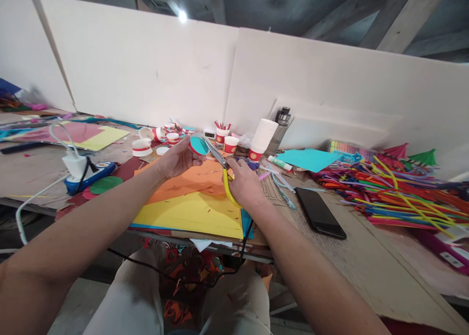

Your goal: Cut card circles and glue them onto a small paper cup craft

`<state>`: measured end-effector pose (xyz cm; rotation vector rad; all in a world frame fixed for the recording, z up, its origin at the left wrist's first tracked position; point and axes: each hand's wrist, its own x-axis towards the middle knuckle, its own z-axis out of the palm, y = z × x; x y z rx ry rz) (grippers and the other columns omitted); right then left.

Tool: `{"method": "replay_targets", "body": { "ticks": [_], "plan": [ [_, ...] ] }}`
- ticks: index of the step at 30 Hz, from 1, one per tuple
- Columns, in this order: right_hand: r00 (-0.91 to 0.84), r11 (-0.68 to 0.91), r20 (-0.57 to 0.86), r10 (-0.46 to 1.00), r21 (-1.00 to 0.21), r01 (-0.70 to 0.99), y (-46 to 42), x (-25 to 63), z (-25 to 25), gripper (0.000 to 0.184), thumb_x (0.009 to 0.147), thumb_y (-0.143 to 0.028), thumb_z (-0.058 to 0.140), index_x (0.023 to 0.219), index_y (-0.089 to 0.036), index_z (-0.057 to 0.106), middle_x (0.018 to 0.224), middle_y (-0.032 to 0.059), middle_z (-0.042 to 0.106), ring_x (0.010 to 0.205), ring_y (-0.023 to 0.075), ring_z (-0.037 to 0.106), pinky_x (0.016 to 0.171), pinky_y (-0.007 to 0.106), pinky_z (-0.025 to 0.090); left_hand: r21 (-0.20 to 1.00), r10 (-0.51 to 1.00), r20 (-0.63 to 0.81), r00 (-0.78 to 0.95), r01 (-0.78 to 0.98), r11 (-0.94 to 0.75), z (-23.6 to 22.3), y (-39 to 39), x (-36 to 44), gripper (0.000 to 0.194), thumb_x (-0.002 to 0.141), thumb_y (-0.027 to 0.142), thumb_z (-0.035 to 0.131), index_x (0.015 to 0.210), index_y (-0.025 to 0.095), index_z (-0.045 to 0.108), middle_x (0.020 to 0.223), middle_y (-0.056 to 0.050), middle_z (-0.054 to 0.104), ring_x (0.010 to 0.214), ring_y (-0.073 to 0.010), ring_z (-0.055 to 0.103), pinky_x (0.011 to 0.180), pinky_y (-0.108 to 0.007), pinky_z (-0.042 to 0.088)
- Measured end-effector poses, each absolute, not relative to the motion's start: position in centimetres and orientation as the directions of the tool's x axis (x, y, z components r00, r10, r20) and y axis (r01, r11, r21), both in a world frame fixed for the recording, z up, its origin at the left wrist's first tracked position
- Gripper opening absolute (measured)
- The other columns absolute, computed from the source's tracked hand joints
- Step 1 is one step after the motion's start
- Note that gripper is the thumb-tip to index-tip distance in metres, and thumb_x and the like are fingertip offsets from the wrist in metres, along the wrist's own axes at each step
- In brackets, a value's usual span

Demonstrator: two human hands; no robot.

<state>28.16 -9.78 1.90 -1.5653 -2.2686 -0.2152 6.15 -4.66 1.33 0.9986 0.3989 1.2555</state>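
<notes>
My left hand [176, 160] is closed around a small round piece [198, 145] with a teal face and a red rim, held up above the table. My right hand [245, 182] grips yellow-handled scissors [220, 166]; their blades point up and left and meet the edge of the round piece. Both hands hover over a stack of orange [190, 178] and yellow paper sheets [194, 212] lying on the table in front of me.
A black phone [320, 212] lies right of the sheets. A heap of coloured pipe cleaners [395, 193] fills the right side. A stack of white paper cups [262, 139], cut cup rings [142, 147], a teal sheet [308, 159] and a charger on a power strip [82, 171] are around. White boards stand behind.
</notes>
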Motion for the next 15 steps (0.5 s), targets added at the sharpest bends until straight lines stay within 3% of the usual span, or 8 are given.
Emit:
{"method": "replay_targets", "body": {
  "ticks": [15],
  "plan": [
    [-0.337, 0.404, 0.408, 0.849, -0.088, 0.911, -9.86, 28.46, 2.01, 0.037, 0.095, -0.032, 0.047, 0.13, -0.024, 0.057, 0.121, 0.0106, 0.061, 0.099, 0.0254, 0.064, 0.074, 0.033, 0.049, 0.838, 0.924, 0.223, 0.311, -0.546, -0.018, 1.62, -4.59, 5.62, 0.055, 0.093, 0.064, 0.048, 0.095, 0.012, 0.068, 0.077, -0.01, 0.074, 0.06, -0.0164, 0.069, 0.052, -0.024, 0.052]
  ]
}}
